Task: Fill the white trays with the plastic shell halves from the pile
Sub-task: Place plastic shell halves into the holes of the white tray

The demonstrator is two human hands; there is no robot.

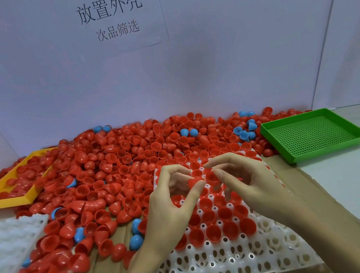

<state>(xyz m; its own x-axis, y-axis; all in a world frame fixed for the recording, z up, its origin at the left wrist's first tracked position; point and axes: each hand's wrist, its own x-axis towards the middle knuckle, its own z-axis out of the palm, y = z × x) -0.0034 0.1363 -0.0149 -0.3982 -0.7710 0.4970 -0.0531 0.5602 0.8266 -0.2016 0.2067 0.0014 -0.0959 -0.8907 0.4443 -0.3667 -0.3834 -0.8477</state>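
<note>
Head view looks down on your two hands, raised close together over the far half of the white tray [229, 266] in front of you. Your left hand [172, 204] pinches a red shell half [193, 182] between thumb and forefinger, the other fingers curled loosely behind. Your right hand [245, 180] holds a second red shell half [212, 178] at its fingertips, thumb and forefinger bent round it, just beside the first; whether the two pieces touch cannot be told.

Most of the tray's far and middle sockets hold red halves sitting open side up, while the two nearest rows and the near right corner show bare white sockets. The tray lies on brown cardboard [115, 272].

Behind and to the left of the tray spreads the pile [119, 158] of red halves, with a few blue ones [135, 241] scattered through it, reaching back to the white wall. A second white tray [6, 244] lies at the left edge, its near side partly overlapped by loose red halves. A yellow tray [5, 200] sits at the far left with red halves in it, and a green perforated tray [312, 134] stands to the right of the pile. A paper sign [111, 16] with printed characters hangs on the wall.
</note>
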